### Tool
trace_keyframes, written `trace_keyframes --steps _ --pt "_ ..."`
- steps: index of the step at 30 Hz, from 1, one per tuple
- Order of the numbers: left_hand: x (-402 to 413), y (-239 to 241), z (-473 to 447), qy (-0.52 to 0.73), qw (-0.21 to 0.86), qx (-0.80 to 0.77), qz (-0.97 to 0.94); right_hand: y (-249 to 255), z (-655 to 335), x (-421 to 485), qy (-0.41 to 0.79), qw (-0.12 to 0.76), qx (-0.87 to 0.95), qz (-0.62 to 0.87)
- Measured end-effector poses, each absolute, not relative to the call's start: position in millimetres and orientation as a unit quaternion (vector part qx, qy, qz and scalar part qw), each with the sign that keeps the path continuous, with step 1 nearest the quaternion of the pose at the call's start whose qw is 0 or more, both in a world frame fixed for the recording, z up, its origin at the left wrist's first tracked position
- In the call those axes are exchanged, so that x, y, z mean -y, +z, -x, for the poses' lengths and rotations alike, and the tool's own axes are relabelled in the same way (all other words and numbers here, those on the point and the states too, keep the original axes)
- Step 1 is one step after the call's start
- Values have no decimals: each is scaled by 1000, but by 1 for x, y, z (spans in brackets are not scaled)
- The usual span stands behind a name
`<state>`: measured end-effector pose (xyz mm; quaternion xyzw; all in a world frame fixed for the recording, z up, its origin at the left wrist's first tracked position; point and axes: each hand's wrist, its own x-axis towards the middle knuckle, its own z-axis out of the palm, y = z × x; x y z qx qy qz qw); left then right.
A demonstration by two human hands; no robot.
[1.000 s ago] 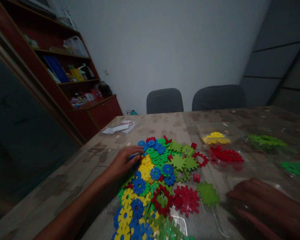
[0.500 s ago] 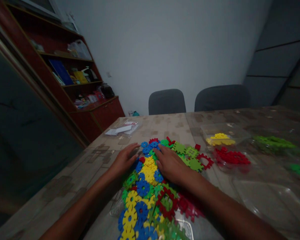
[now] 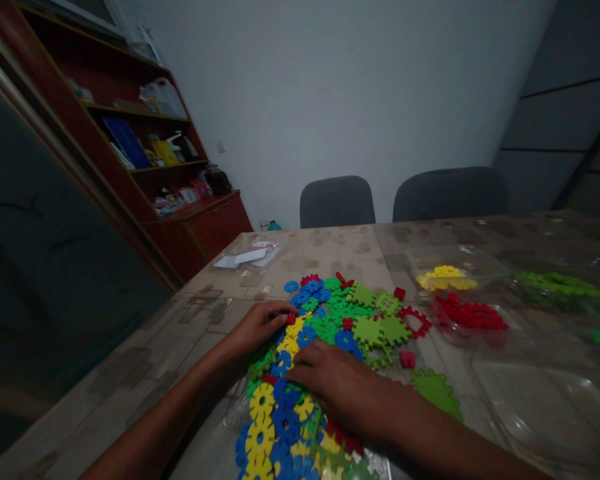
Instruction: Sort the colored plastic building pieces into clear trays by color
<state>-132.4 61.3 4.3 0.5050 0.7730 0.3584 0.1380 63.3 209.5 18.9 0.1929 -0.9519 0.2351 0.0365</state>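
Note:
A heap of flat plastic gear and square pieces, blue, yellow, green and red, lies on the table in front of me. My left hand rests at the heap's left edge, fingers curled onto the blue and yellow gears. My right hand lies palm down on the middle of the heap, fingers stretched toward the left over blue and yellow gears, covering red pieces underneath. Neither hand has lifted a piece.
Clear trays at the right hold sorted pieces: yellow, red, green. An empty clear tray sits near right. A small packet lies at the far left. Two grey chairs stand behind; a shelf stands left.
My right hand has slid back toward me, from the heap's far part to its middle. My left hand has curled its fingers and shifted slightly inward. More green pieces show at the far side.

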Motion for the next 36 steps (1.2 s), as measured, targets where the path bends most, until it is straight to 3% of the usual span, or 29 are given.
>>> trace_keyframes --steps 13,18,26,36 --pt "-64 9 120 365 171 -744 -534 7 -80 -270 338 99 936 3" --pt "-65 12 120 371 180 -733 -541 15 -65 -256 333 71 940 -31" --pt "-62 2 137 399 109 -767 -490 19 -46 -226 281 25 959 -32" --pt "-63 -3 133 381 137 -761 -507 12 -74 -238 376 33 923 -73"
